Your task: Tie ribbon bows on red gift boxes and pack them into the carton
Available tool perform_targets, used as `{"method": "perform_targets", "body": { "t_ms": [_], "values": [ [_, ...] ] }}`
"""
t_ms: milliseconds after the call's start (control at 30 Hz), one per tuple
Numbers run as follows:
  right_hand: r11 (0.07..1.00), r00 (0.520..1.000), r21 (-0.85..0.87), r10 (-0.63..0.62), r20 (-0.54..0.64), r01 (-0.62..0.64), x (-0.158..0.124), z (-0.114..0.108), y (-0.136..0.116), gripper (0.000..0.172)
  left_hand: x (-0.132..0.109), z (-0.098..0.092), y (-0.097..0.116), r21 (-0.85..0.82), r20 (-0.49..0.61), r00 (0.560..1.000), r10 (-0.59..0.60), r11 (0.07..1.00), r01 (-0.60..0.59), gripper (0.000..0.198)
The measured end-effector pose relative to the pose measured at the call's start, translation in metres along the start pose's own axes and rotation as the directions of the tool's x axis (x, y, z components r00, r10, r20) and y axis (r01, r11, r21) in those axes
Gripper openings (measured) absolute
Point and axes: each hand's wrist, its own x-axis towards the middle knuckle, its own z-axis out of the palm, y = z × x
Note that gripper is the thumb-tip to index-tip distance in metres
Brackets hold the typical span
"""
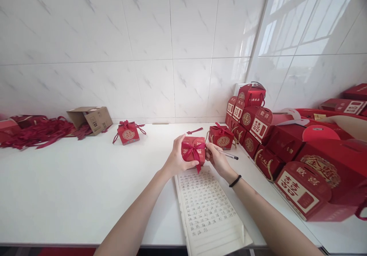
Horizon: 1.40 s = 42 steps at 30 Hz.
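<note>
The left hand (174, 158) grips a red box (193, 152) while the right hand (218, 158), closed around a pen (229, 155), meets its side above a notebook (208, 206) crossing the table's (71, 194) near edge, apparently tending the bow (194, 146), which calls for light fingertips.

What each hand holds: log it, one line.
left hand: gripping ribbon-tied red box | right hand: holding pen, at box's side | nearby: handwritten notebook

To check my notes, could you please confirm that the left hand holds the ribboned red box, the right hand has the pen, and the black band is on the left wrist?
Not quite: the head view shows the black band on the right wrist. The left hand holds the ribboned red box and the right hand has the pen.
</note>
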Motion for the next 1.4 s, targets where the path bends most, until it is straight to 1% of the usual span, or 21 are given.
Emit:
{"method": "perform_targets", "body": {
  "t_ms": [100, 233, 367, 467, 567, 633, 700, 800, 900, 1033, 1167, 1300, 1400],
  "values": [
    [1.0, 1.0, 0.016, -0.016, -0.02, 0.016, -0.001, 0.0, -0.002, 0.036, 0.0, 0.0, -0.002, -0.004, 0.003, 1.0, -0.011, 1.0, 0.011, 0.098],
    [0.998, 0.998, 0.019, -0.054, -0.033, 0.055, -0.004, -0.001, -0.005, 0.019, -0.001, 0.0, -0.005, -0.019, 0.004, 0.998, -0.065, 0.998, 0.065, 0.098],
    [0.996, 0.996, -0.019, -0.086, 0.011, 0.086, -0.006, -0.001, -0.008, 0.013, -0.001, 0.0, -0.006, -0.022, 0.006, 0.996, -0.089, 0.996, 0.089, 0.098],
    [0.974, 0.983, -0.14, -0.173, 0.06, 0.18, -0.007, -0.001, -0.008, 0.011, 0.0, 0.001, -0.006, -0.014, 0.005, 0.995, -0.095, 0.995, 0.095, 0.099],
    [0.901, 0.95, -0.301, -0.3, 0.086, 0.311, -0.007, -0.001, -0.006, 0.012, 0.0, 0.001, -0.006, -0.013, 0.007, 0.994, -0.113, 0.993, 0.113, 0.1],
    [0.854, 0.934, -0.381, -0.343, 0.096, 0.353, -0.007, 0.001, -0.005, 0.012, 0.0, 0.001, -0.006, -0.023, 0.008, 0.992, -0.128, 0.992, 0.128, 0.1],
    [0.823, 0.931, -0.44, -0.353, 0.098, 0.358, -0.007, 0.002, -0.004, 0.014, 0.0, 0.001, -0.006, -0.034, 0.01, 0.991, -0.136, 0.99, 0.137, 0.1],
    [0.798, 0.929, -0.491, -0.365, 0.065, 0.349, -0.008, 0.005, -0.003, 0.02, 0.0, 0.0, -0.004, -0.039, 0.006, 0.993, -0.12, 0.992, 0.12, 0.1],
    [0.796, 0.922, -0.496, -0.386, 0.023, 0.345, -0.009, 0.007, -0.003, 0.025, 0.0, 0.0, -0.002, -0.034, 0.004, 0.995, -0.103, 0.994, 0.104, 0.1],
    [0.798, 0.922, -0.51, -0.386, -0.025, 0.32, -0.01, 0.009, -0.003, 0.028, -0.001, 0.001, -0.001, -0.042, 0.009, 0.993, -0.117, 0.992, 0.117, 0.102],
    [0.807, 0.922, -0.497, -0.385, -0.033, 0.319, -0.011, 0.009, -0.003, 0.024, -0.001, 0.001, -0.002, -0.029, 0.012, 0.992, -0.124, 0.992, 0.125, 0.104],
    [0.777, 0.913, -0.531, -0.409, -0.019, 0.337, -0.011, 0.008, -0.003, 0.015, 0.0, 0.001, -0.003, -0.021, 0.011, 0.995, -0.099, 0.995, 0.1, 0.104],
    [0.762, 0.911, -0.553, -0.413, -0.016, 0.336, -0.011, 0.009, -0.004, 0.013, 0.0, 0.001, -0.002, -0.026, 0.016, 0.995, -0.102, 0.994, 0.102, 0.104]
  ]
}}
